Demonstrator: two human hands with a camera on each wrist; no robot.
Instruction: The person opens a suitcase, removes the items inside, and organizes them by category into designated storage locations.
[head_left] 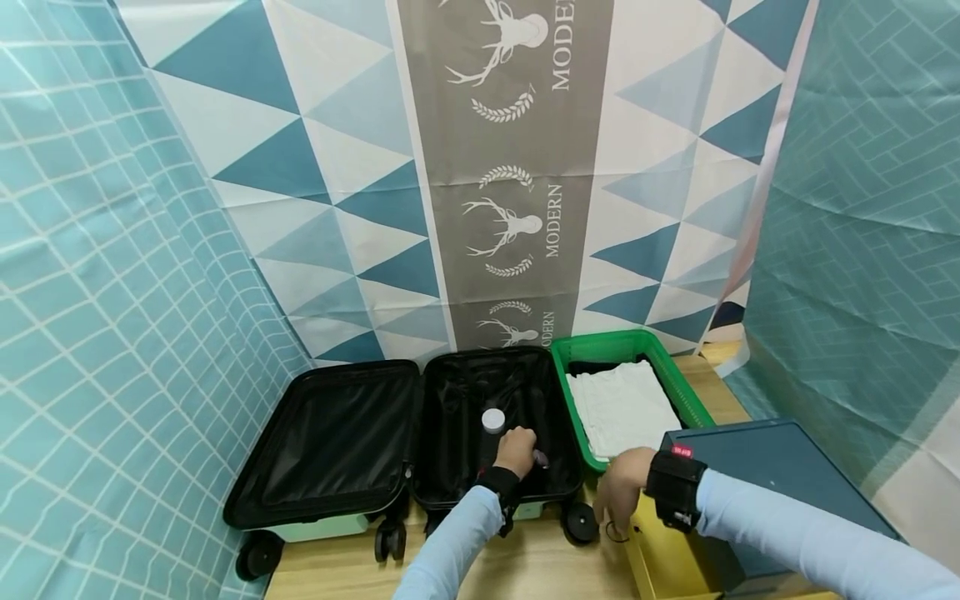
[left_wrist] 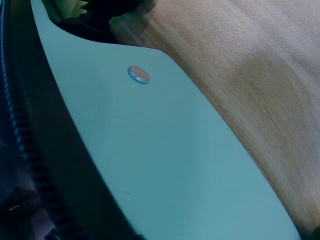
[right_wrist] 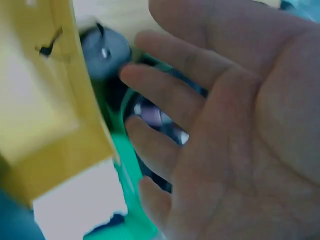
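Note:
My left hand (head_left: 516, 450) reaches down into the right half of an open suitcase (head_left: 453, 375) with a black lining, and its fingers are hidden under the back of the hand. Beside it lie a white round-lidded container (head_left: 492, 420) and a small purplish object (head_left: 540, 458); whether the hand grips either cannot be made out. In the left wrist view only the suitcase's mint-green side (left_wrist: 150, 140) shows. My right hand (head_left: 621, 492), fingers loosely extended and holding nothing, hovers by a yellow drawer (right_wrist: 95, 90) with a thin dark ring pull (head_left: 617, 533).
The suitcase's other black half (head_left: 322, 442) lies to the left. A green basket (head_left: 682, 387) holding folded white cloth (head_left: 622, 404) stands to the right. In front of it is a dark blue cabinet (head_left: 772, 467). A black suitcase wheel (head_left: 581, 523) sits near my right hand, above the wooden table (head_left: 525, 567).

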